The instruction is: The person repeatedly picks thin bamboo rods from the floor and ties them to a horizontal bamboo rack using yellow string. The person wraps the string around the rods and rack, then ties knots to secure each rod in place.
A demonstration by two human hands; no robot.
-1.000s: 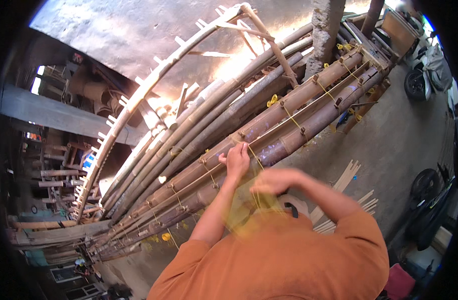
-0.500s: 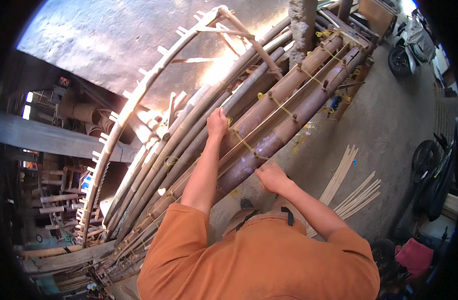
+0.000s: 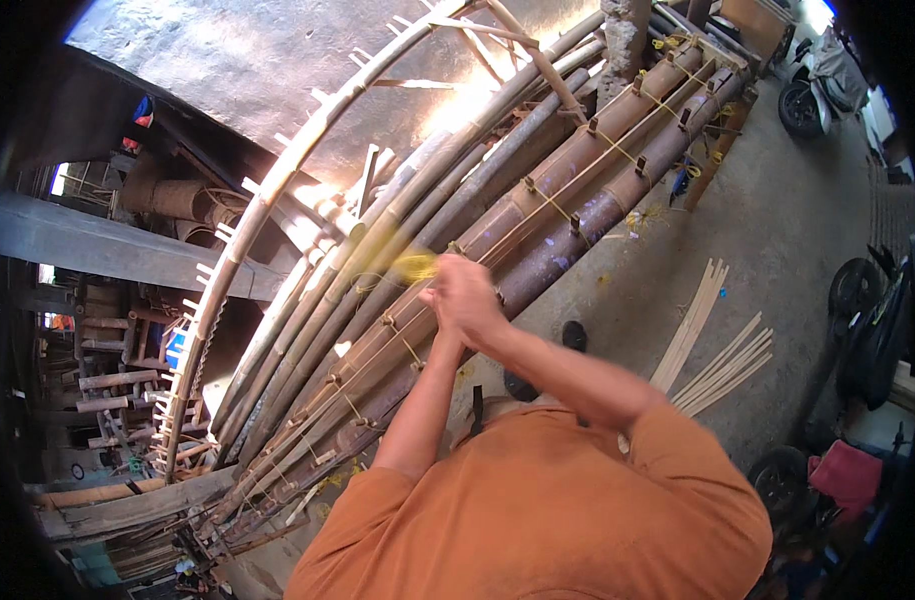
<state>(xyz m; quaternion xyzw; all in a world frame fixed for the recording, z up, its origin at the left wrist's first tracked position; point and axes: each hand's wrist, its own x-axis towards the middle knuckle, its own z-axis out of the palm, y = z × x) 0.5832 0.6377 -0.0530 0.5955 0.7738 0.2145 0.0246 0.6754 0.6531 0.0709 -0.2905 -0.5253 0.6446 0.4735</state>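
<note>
My right hand, blurred by motion, crosses in front of my left hand above the long bamboo poles. A bundle of yellow cord, also smeared, shows at the right hand's fingertips, which look closed on it. Most of my left hand is hidden behind the right, so its fingers cannot be read. Short dark pegs stick up along the poles. Thin yellow cord lashings run across between them, over a slim strip lying lengthwise.
A curved bamboo frame with pegs arches at the left. More poles lie beside the lashed ones. Pale slats lie on the concrete floor at right. Motorcycles stand along the right side; a rough post rises at the back.
My right hand has swung up and left from the near pole to meet my left hand. My left hand has come lower and nearer. The yellow cord bundle now shows plainly at the hands.
</note>
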